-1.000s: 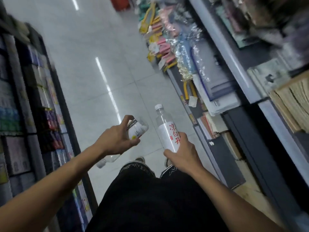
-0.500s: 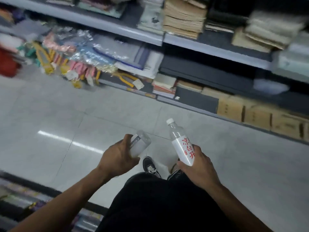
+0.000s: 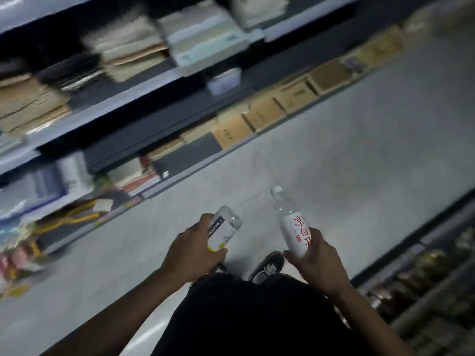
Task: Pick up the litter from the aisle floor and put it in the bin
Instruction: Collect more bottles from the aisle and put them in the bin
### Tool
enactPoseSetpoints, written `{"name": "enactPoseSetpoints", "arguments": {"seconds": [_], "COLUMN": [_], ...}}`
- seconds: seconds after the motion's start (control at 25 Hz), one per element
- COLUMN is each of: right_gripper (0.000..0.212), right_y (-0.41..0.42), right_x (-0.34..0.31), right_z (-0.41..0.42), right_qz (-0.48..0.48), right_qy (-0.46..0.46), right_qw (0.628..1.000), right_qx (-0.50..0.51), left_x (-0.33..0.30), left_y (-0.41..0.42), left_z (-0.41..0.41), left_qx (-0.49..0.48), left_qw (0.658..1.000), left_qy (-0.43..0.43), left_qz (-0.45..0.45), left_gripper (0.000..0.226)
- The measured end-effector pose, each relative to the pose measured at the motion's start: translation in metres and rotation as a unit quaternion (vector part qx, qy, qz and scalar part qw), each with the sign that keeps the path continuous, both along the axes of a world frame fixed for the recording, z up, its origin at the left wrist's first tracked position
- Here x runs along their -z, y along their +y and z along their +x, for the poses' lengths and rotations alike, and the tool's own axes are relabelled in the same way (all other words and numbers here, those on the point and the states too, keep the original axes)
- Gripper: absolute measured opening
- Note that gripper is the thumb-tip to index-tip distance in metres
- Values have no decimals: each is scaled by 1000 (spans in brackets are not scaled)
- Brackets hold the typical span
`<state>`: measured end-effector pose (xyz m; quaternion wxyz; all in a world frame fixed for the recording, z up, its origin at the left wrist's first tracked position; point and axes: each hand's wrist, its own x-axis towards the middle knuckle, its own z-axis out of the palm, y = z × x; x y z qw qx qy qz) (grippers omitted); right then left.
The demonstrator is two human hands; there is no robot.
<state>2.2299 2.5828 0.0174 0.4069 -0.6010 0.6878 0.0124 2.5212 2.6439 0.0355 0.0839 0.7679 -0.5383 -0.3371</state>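
Grey tiled floor [image 3: 347,155] between stocked shelves [image 3: 123,109]

Grey tiled aisle floor [image 3: 347,150] between stocked shelves [image 3: 108,111]

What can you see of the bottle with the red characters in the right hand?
The bottle with the red characters looks like clear plastic, with a white screw cap on and a white label carrying a column of red characters. It stands nearly upright, cap leaning slightly away and left. The right hand grips its lower body, fingers curled round it, over the aisle floor. Nothing else touches it. Blur hides whether it holds liquid.
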Motion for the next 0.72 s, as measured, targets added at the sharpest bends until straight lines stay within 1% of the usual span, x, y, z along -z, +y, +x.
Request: {"name": "enactPoseSetpoints", "arguments": {"seconds": [0.16,0.28,0.4,0.48,0.56,0.72], "right_gripper": [74,73,68,69,71,73], "right_y": [-7,-7,-15,-33,-65,-164], "right_x": [5,7,11,14,14,9], "right_z": [-92,-144,-176,-190,-198,-204], "right_qz": [-10,-21,-23,-21,-17,-22], "right_qy": [-5,-10,-4,-5,-3,-20], "right_qw": [993,978,967,963,964,969], "right_qx": [118,206,254,267,264,244], "left_x": [-3,-3,-1,4,8,11], "left_y": [-86,-145,-193,-216,-236,-281], "left_z": [-87,-150,-195,-211,-215,-209], "left_qx": [130,209,272,281,269,250], "left_qw": [991,978,962,959,962,966], "left_qy": [8,20,21,19,19,2], "left_qz": [3,13,21,21,31,58], "left_gripper": [63,62,60,58,58,63]}}
